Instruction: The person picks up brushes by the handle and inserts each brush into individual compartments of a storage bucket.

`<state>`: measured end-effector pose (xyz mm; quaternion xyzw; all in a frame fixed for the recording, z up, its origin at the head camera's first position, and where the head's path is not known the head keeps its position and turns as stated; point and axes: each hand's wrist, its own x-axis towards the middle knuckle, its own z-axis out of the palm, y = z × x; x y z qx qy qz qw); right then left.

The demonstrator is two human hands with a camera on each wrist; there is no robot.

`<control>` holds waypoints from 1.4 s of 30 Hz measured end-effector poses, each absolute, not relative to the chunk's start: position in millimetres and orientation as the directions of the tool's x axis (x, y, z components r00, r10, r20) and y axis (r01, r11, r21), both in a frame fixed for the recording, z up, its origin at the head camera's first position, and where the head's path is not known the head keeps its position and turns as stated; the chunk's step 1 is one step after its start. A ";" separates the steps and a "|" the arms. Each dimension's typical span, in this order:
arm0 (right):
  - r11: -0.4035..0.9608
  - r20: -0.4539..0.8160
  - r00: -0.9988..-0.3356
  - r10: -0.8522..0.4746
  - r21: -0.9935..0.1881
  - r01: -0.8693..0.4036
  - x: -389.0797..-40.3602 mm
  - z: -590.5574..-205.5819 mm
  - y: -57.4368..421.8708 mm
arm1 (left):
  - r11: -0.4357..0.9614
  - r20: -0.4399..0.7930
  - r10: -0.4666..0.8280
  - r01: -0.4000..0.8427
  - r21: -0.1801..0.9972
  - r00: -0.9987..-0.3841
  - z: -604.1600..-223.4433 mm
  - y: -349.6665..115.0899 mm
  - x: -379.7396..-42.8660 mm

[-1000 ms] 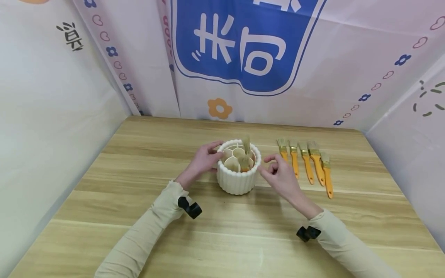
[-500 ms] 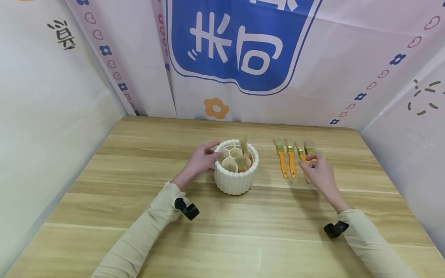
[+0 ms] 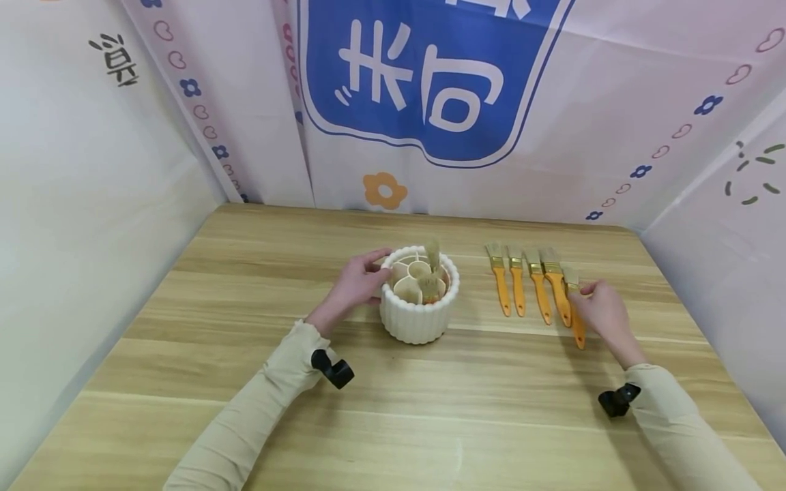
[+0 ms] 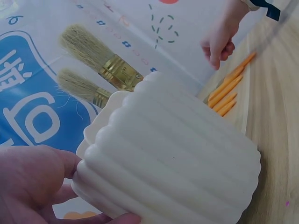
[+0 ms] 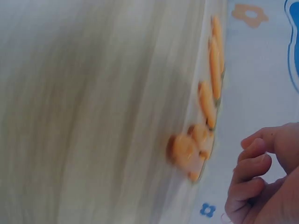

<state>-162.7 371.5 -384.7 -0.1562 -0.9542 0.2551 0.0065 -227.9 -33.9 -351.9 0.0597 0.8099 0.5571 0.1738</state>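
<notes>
My left hand (image 3: 355, 281) grips the left side of a white ribbed round pot (image 3: 413, 322), its fingers and thumb also round the pot's wall in the left wrist view. Inside, the pot has cream dividers, and two paintbrushes stand in it with bristles up, one paintbrush (image 4: 91, 49) larger in the left wrist view. My right hand (image 3: 604, 312) is over the rightmost paintbrush (image 3: 579, 334) on the table, fingertips close to its ferrule in the head view. In the right wrist view the loosely curled fingers (image 5: 252, 170) hold nothing.
Several more paintbrushes with orange handles, such as the leftmost paintbrush (image 3: 501, 290), lie in a row right of the pot. The wooden table (image 3: 368, 423) meets printed cloth walls (image 3: 258, 157) at its back and sides.
My right hand has moved from beside the pot rightward across the row of paintbrushes to the rightmost one. The left hand keeps its grip on the pot.
</notes>
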 end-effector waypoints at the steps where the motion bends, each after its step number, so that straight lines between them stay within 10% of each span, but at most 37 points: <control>1: 0.826 -0.078 -0.951 0.300 -0.478 0.299 -162.3 -384.7 374.0 | 0.375 -0.213 0.290 -0.094 0.922 -0.933 -351.7 -33.7 -227.6; 42: 0.840 -0.240 -0.936 0.259 -0.423 0.341 -172.9 -403.0 391.2 | 0.364 -0.209 0.299 -0.091 0.927 -0.931 -351.2 -35.6 -224.2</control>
